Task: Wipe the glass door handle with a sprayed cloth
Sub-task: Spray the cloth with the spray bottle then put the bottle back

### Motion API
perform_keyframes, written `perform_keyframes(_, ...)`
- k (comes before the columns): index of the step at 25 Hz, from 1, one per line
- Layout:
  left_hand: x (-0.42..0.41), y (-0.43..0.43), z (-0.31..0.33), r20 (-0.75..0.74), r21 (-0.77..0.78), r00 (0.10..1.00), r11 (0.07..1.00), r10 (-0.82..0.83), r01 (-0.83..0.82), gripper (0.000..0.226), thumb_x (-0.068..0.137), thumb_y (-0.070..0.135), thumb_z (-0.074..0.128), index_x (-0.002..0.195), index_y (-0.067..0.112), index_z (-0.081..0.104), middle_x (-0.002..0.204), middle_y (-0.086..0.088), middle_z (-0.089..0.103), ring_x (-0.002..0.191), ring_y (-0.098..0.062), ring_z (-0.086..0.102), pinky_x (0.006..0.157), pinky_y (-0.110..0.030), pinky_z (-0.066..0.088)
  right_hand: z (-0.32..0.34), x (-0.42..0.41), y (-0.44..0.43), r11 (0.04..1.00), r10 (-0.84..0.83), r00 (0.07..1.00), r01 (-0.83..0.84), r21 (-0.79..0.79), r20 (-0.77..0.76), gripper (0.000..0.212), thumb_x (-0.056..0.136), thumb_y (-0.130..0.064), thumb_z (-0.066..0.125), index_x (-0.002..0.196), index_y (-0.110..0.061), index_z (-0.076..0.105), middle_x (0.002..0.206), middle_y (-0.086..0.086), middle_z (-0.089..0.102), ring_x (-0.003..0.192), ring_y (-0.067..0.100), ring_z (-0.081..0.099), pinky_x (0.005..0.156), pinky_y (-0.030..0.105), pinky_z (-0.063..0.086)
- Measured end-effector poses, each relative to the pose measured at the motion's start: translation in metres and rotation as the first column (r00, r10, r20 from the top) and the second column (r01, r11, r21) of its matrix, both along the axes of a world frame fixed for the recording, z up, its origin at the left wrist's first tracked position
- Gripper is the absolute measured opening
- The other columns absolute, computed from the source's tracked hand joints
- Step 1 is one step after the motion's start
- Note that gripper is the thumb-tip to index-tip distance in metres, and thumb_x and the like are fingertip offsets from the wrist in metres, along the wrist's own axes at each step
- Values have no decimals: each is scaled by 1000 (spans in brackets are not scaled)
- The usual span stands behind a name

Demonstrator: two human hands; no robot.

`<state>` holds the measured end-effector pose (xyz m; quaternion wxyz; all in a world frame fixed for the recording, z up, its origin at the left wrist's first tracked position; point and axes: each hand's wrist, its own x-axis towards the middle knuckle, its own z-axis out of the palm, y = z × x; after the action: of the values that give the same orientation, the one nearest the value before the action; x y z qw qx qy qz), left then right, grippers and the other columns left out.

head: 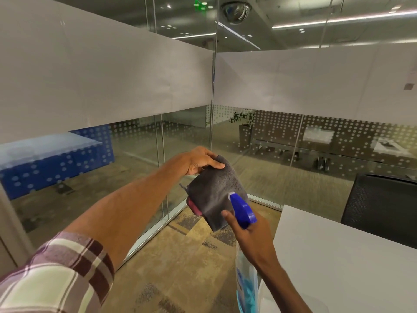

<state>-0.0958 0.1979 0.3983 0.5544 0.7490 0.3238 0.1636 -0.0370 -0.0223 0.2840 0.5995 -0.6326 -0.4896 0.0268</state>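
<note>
My left hand pinches the top edge of a dark grey cloth, which hangs down in front of me with a pink patch at its lower left. My right hand grips a spray bottle holding blue liquid. Its blue trigger head points at the cloth from close by, and one finger rests near the trigger. No door handle shows in this view.
Glass partition walls with a frosted band and dot pattern form a corner ahead. A white table stands at the right, with a black mesh chair behind it. Patterned carpet covers the floor below.
</note>
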Motion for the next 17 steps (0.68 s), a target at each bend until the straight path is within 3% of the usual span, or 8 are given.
perform_keyframes(5, 0, 0, -2, 4, -15, 1000, 1000, 9, -9, 24, 75, 4, 78, 97, 10, 73, 96, -5, 70, 100, -20, 61, 73, -29, 49, -19, -10, 2, 1000, 7, 1000, -7, 12, -22, 34, 75, -57, 62, 58, -31, 49, 52, -21, 55, 48, 2, 51, 51, 10, 43)
perform_keyframes(10, -2, 0, -4, 18, -39, 1000, 999, 9, -9, 27, 76, 3, 76, 101, 8, 71, 94, -4, 69, 97, -18, 61, 70, -27, 49, -40, -2, -2, 999, -31, 995, 34, 25, -95, 22, 74, -53, 63, 67, -34, 54, 55, -14, 57, 58, 8, 58, 52, 10, 45)
perform_keyframes(14, -5, 2, 0, 45, -71, 999, 997, 5, -2, 18, 77, 2, 76, 90, 13, 74, 88, -2, 73, 90, -15, 65, 64, -24, 54, -54, 2, -7, 997, -49, 981, 36, -68, -186, 23, 71, -52, 61, 74, -31, 54, 66, -7, 60, 64, 17, 60, 62, 18, 47)
perform_keyframes(17, -6, 1, 1, 71, -97, 997, 995, -7, 14, 17, 78, 1, 74, 90, 12, 73, 85, -3, 73, 84, -15, 68, 60, -22, 56, -60, 8, -8, 995, -55, 982, 39, -93, -178, 20, 78, -41, 68, 71, -27, 55, 56, -9, 54, 54, 9, 56, 53, 11, 45)
